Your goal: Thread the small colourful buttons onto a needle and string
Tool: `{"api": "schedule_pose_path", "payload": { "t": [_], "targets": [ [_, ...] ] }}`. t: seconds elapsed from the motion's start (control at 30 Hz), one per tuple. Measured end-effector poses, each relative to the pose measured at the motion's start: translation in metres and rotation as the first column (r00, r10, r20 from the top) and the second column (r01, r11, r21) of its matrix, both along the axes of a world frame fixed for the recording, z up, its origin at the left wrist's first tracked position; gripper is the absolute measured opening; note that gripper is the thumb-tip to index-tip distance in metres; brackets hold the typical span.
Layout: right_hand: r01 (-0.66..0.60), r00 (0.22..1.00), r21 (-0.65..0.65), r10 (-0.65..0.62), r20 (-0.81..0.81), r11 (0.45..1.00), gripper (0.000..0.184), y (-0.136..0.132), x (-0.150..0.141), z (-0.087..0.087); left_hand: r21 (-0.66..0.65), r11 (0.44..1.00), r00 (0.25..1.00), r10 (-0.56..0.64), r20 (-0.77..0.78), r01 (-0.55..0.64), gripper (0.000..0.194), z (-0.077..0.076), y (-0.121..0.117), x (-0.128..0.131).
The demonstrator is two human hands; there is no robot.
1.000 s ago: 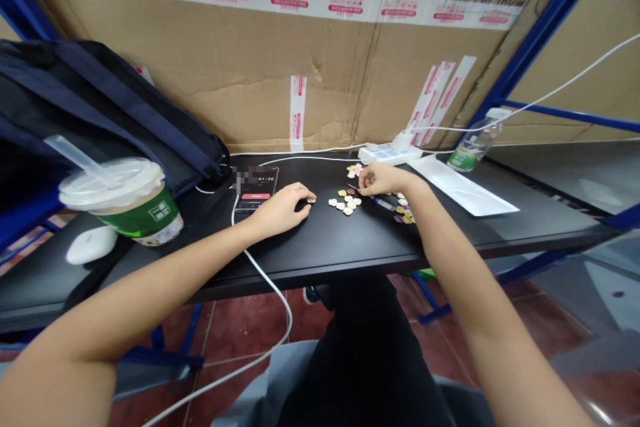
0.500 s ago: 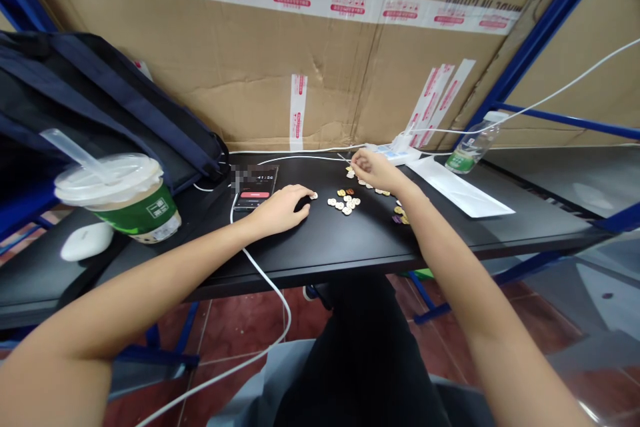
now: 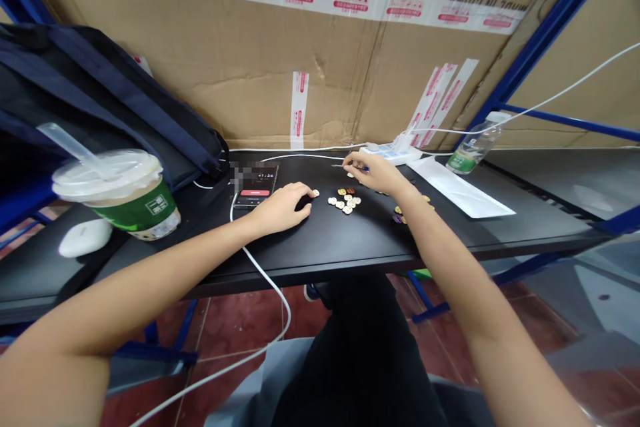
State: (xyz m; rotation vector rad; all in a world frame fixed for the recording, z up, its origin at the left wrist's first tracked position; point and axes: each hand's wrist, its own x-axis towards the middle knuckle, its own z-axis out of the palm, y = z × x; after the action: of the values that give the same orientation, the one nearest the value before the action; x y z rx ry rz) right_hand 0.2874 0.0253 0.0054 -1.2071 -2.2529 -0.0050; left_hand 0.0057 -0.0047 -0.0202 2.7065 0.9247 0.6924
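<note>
My left hand (image 3: 284, 205) lies on the black table, its fingertips touching the edge of a small pale button (image 3: 315, 193) and its thumb held apart. Pinched in the fingers of my right hand (image 3: 369, 168) is a thin stick-like tool (image 3: 337, 166) with a narrow tip pointing left; a bit of blue shows behind the fingers. Between my hands lies a cluster of pale round buttons (image 3: 347, 204), with yellow and orange-brown buttons (image 3: 346, 191) just behind. More buttons (image 3: 399, 215), some dark or purple, sit by my right forearm, which partly hides them.
A phone (image 3: 256, 185) with a white cable lies left of my left hand. Farther left are a lidded drink cup (image 3: 120, 193), a white case (image 3: 85, 238) and a backpack (image 3: 100, 93). On the right are a white tray (image 3: 460, 187) and a bottle (image 3: 477, 143). Cardboard (image 3: 250, 67) stands behind.
My right hand has shifted slightly left and lower, and the tool now lies flatter, its tip farther left. My left hand stays at the same button.
</note>
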Motion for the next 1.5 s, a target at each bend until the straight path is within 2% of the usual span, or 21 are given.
{"api": "schedule_pose_path", "payload": {
  "t": [0.23,0.37,0.67,0.87,1.13,1.37,1.5],
  "targets": [
    [-0.086,0.993,-0.036,0.089,0.081,0.996,0.016,-0.005,-0.016,-0.005,0.015,1.0,1.0,0.004,-0.019,-0.004,0.026,-0.001,0.001,-0.001],
    [-0.093,0.985,-0.033,0.097,0.141,0.995,0.017,-0.009,-0.029,-0.009,0.017,1.0,1.0,0.002,-0.017,-0.002,0.026,-0.001,0.001,-0.002],
    [-0.153,0.974,-0.018,0.154,0.167,0.988,0.019,-0.009,-0.033,-0.01,0.011,1.0,1.0,-0.011,-0.011,0.011,0.025,0.0,0.0,-0.002],
    [-0.174,0.968,0.005,0.17,0.183,0.985,0.019,-0.014,-0.04,-0.008,-0.004,1.0,0.999,-0.008,0.053,0.008,0.017,-0.001,0.002,-0.001],
    [-0.298,0.944,0.004,0.294,0.151,0.955,0.019,-0.023,-0.052,-0.006,-0.032,0.999,0.998,0.03,0.049,-0.029,0.017,-0.001,0.006,-0.003],
    [-0.257,0.951,0.015,0.25,0.184,0.966,0.019,-0.024,-0.049,-0.004,-0.095,0.995,0.998,0.022,0.058,-0.016,0.018,0.003,0.003,0.0],
    [-0.249,0.953,0.02,0.242,0.185,0.968,0.016,-0.024,-0.048,-0.002,-0.083,0.997,0.998,0.008,0.07,-0.002,0.02,0.003,0.002,0.001]
  ]
}}
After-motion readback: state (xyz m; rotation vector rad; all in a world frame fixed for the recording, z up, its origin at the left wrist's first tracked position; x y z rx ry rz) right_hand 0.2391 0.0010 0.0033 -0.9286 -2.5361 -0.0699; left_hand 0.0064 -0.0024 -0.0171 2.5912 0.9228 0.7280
